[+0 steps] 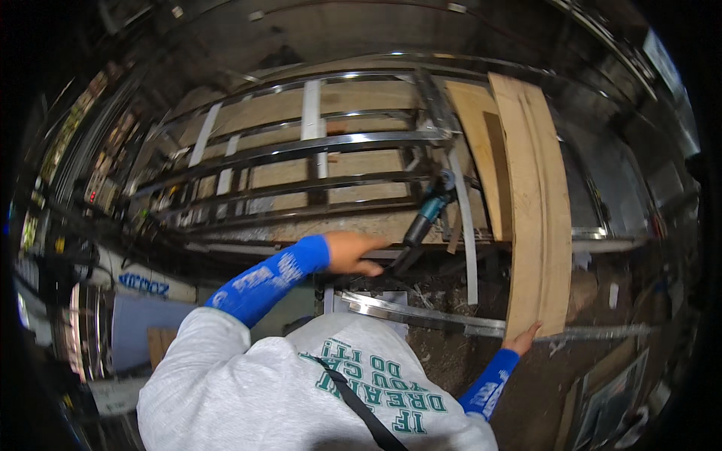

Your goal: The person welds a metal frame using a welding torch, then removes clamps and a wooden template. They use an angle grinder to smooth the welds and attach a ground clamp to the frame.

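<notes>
Hands split the work: your left hand [353,252] grips the grinder [421,225]; your right hand [524,338], fingers spread, steadies the plank [538,218] against the frame [301,146]

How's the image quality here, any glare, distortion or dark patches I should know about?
Head view: strong fisheye bending, so the steel frame bars and the long wooden plank curve toward the rim; bright glare streaks run along the polished bars; the corners are black and the floor at lower right lies in deep shadow; the left hand near the teal power tool looks slightly soft, the right hand dim.
</notes>
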{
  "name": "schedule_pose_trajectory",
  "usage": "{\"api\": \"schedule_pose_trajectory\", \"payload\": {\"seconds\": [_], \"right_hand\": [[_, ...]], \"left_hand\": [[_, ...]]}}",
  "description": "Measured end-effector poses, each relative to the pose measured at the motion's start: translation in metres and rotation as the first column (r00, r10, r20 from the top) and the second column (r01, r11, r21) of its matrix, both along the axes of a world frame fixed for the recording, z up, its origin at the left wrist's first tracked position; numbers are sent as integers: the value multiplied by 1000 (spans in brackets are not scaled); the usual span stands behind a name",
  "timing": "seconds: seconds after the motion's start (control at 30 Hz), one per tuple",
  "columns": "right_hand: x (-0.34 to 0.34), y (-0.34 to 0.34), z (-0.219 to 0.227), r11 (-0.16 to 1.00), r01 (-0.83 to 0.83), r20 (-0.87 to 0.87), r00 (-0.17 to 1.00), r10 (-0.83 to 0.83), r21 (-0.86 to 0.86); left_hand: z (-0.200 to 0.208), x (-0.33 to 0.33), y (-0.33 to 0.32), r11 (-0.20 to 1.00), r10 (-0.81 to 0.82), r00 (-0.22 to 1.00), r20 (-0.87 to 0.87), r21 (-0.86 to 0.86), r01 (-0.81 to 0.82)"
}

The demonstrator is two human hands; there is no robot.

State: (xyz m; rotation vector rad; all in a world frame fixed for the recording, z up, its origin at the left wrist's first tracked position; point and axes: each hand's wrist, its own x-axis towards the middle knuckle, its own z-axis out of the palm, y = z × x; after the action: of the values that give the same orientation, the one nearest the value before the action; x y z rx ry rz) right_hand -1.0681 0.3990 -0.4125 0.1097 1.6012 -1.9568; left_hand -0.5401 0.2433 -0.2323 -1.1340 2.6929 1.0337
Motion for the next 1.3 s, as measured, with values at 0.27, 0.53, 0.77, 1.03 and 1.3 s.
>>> {"api": "schedule_pose_trajectory", "payload": {"seconds": [0.27, 0.53, 0.77, 1.03, 1.3], "right_hand": [[-145, -150, -95, 987, -66, -10, 998, 68, 144], [-24, -247, 31, 895, -374, -182, 889, 421, 242], [182, -204, -9, 612, -770, -639, 381, 669, 182], [447, -11, -106, -686, -297, 274, -757, 593, 664], [484, 52, -150, -363, -672, 279, -236, 931, 646]], "left_hand": [[-90, 198, 222, 502, 829, 466, 308, -47, -863], [-64, 224, 336, 320, 799, 326, 506, 102, -942], [-88, 271, 281, 451, 868, 446, 216, 30, -892], [-121, 374, 290, 612, 760, 624, 185, 121, -781], [-121, 502, 330, 635, 698, 642, 318, 141, -760]]}}
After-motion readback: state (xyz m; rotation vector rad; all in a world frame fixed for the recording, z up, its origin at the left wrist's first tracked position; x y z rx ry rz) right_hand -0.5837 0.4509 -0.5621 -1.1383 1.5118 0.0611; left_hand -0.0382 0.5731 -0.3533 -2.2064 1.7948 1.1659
